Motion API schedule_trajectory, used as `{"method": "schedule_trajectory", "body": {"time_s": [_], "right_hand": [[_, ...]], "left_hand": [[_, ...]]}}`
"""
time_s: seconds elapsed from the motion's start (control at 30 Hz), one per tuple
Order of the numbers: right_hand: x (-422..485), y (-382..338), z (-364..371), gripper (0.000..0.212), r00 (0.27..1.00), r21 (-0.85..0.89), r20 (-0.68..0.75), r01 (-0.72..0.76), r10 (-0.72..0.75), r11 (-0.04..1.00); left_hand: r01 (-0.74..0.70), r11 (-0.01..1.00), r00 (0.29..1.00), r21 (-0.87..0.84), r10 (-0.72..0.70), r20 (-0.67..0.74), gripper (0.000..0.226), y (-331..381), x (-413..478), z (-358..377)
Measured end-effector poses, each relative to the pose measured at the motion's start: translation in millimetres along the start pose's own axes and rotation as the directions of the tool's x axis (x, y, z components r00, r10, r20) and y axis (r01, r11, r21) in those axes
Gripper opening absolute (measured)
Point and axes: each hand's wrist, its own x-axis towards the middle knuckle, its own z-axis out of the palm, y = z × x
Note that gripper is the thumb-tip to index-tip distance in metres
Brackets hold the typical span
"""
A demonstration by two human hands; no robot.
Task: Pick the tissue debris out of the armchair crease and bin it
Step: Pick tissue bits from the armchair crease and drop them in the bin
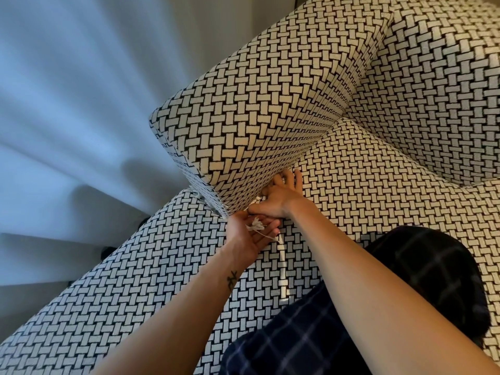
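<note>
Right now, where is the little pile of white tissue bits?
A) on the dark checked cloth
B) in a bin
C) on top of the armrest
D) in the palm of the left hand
D: the white tissue bits lie in the upturned palm of the left hand, just below the right hand, whose fingers reach into the armchair crease.

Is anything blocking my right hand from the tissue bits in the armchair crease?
Nothing visible does. The right hand lies at the crease between armrest and seat cushion, though the armrest hides anything deeper in. Tissue shreds rest on the left hand.
</note>
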Motion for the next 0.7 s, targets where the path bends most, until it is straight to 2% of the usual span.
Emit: {"method": "schedule_trajectory", "body": {"time_s": [0.13, 0.27, 0.37, 0.43, 0.7], "right_hand": [[-1, 2, 2, 0.083, 0.999, 0.03, -0.032, 0.008, -0.008, 1.0], [0, -16, -4, 0.11, 0.995, -0.052, 0.056, -0.077, 0.08, 0.996], [4, -19, -10, 0.116, 0.991, -0.086, 0.084, -0.095, 0.103, 0.992], [3, -12, -7, 0.11, 0.997, -0.047, 0.049, -0.061, 0.063, 0.997], [3, 7, 12, 0.059, 0.989, 0.15, -0.136, 0.076, -0.056, 0.986]], "left_hand": [[-0.007, 1.0, 1.0, 0.02, 0.007, 0.017, 0.048, -1, 2, -2], [-0.019, 0.999, 0.999, 0.04, 0.017, 0.046, 0.054, -1, 3, -4], [-0.018, 0.999, 0.998, 0.048, 0.015, 0.056, 0.056, -1, 3, -4], [-0.015, 0.999, 0.999, 0.045, 0.013, 0.04, 0.057, -1, 4, -4], [-0.012, 0.999, 1.0, 0.03, 0.012, 0.02, 0.056, -2, 4, -5]]}}
